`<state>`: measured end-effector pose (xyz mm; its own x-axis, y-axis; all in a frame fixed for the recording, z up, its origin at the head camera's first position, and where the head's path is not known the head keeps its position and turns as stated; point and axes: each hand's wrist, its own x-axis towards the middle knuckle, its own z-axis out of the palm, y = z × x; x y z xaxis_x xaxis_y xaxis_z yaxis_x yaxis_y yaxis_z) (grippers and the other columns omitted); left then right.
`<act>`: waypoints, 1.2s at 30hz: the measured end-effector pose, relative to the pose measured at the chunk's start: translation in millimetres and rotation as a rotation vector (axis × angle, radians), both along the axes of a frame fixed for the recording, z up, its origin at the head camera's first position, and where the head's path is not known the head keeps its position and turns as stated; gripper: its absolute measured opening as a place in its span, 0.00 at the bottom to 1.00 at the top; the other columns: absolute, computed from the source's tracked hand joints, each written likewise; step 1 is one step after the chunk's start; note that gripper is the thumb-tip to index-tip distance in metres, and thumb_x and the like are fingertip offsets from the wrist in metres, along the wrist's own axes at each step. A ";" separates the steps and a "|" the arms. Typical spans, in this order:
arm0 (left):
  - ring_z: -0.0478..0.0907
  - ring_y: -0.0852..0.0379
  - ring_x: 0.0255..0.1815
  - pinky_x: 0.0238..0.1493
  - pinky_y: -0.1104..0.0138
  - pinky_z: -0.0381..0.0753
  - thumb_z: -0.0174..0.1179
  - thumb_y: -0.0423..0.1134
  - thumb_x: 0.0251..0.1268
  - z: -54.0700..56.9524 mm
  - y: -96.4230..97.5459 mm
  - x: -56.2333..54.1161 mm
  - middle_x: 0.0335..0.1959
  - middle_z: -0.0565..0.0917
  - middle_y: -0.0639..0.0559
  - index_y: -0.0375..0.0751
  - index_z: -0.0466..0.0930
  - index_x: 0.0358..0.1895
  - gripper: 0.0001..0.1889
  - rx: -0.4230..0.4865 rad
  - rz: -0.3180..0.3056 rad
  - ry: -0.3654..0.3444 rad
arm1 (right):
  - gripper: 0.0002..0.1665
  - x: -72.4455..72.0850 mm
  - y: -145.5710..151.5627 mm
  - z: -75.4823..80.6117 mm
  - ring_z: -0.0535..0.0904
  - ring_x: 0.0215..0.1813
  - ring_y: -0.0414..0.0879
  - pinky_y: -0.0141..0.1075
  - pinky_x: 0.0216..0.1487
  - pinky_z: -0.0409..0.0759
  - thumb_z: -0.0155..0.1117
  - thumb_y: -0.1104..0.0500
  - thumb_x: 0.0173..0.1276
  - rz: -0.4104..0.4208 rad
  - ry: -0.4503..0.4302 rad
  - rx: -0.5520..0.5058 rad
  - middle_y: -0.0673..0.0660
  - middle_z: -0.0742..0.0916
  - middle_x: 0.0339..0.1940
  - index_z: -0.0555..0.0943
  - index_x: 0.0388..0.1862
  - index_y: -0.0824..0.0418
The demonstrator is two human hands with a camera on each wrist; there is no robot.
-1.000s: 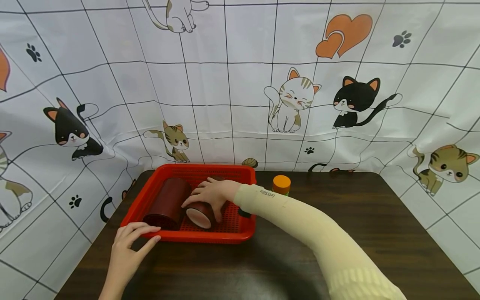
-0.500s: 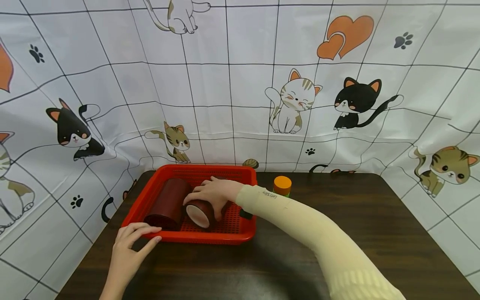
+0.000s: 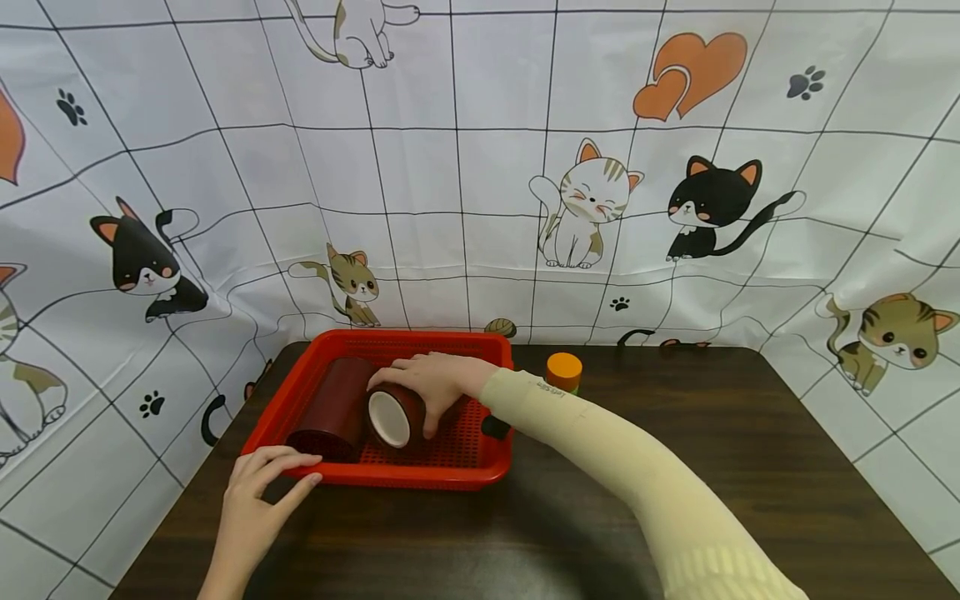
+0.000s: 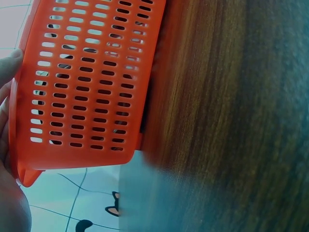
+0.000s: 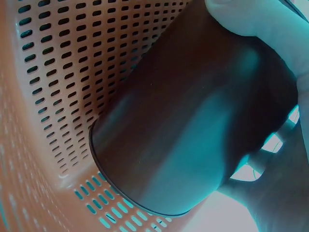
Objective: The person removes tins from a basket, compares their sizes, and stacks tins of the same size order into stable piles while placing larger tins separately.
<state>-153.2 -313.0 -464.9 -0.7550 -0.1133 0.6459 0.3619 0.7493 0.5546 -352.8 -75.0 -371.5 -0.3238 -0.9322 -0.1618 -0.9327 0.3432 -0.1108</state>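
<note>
A red plastic basket [image 3: 420,477] with slotted walls stands on the dark wooden table. My left hand [image 3: 251,500] pinches its front left rim, with fingertips over the edge; the left wrist view shows the basket's slotted side [image 4: 89,96]. Inside the basket, my right hand [image 3: 438,379] grips a dark red cylindrical canister [image 3: 414,408] from above. Its pale round end faces the front left, slightly raised. In the right wrist view the canister [image 5: 169,125] slants across the basket, the hand wrapped round its upper end. Left of it lies a second dark red cylinder [image 3: 337,404].
Behind the right forearm stands a small bottle with an orange cap [image 3: 564,367]. A white sheet printed with cats [image 3: 480,167] hangs behind and along both sides of the table [image 3: 720,442].
My right hand has tilted the gripped canister, lifting its pale end a little and turning it more toward the head camera. The left hand keeps its place on the basket rim.
</note>
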 end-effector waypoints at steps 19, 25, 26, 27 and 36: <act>0.62 0.74 0.51 0.53 0.73 0.56 0.77 0.27 0.41 0.5 1.7 -1.1 0.41 0.79 0.63 0.57 0.89 0.39 0.21 0.002 -0.008 0.000 | 0.65 -8.8 11.9 4.8 0.69 0.68 0.41 0.38 0.70 0.69 0.83 0.47 0.47 -0.028 -0.205 -0.202 0.45 0.69 0.73 0.53 0.78 0.44; 0.62 0.74 0.51 0.53 0.74 0.56 0.77 0.27 0.41 0.8 2.2 -1.5 0.41 0.79 0.63 0.56 0.89 0.39 0.21 0.002 -0.011 -0.001 | 0.63 -12.8 17.0 8.5 0.71 0.67 0.42 0.38 0.70 0.69 0.82 0.46 0.48 -0.063 -0.286 -0.281 0.47 0.71 0.71 0.52 0.77 0.44; 0.62 0.74 0.51 0.53 0.74 0.56 0.77 0.27 0.41 0.9 2.4 -1.5 0.41 0.79 0.63 0.56 0.89 0.39 0.21 0.001 -0.011 0.000 | 0.63 -13.1 18.0 9.2 0.71 0.66 0.42 0.39 0.70 0.69 0.82 0.45 0.48 -0.068 -0.303 -0.296 0.47 0.72 0.70 0.53 0.77 0.44; 0.62 0.74 0.51 0.53 0.74 0.56 0.77 0.27 0.41 0.9 2.5 -1.5 0.41 0.79 0.63 0.56 0.89 0.39 0.21 -0.001 -0.010 0.001 | 0.63 -13.6 19.2 9.8 0.71 0.66 0.41 0.39 0.69 0.69 0.82 0.45 0.48 -0.073 -0.317 -0.312 0.47 0.72 0.69 0.53 0.77 0.44; 0.63 0.74 0.50 0.52 0.74 0.56 0.77 0.28 0.43 0.0 2.6 0.6 0.41 0.80 0.63 0.59 0.88 0.40 0.21 0.010 0.014 -0.011 | 0.64 -12.5 31.8 23.2 0.72 0.65 0.40 0.39 0.69 0.69 0.83 0.45 0.45 -0.126 -0.382 -0.418 0.44 0.74 0.67 0.53 0.76 0.40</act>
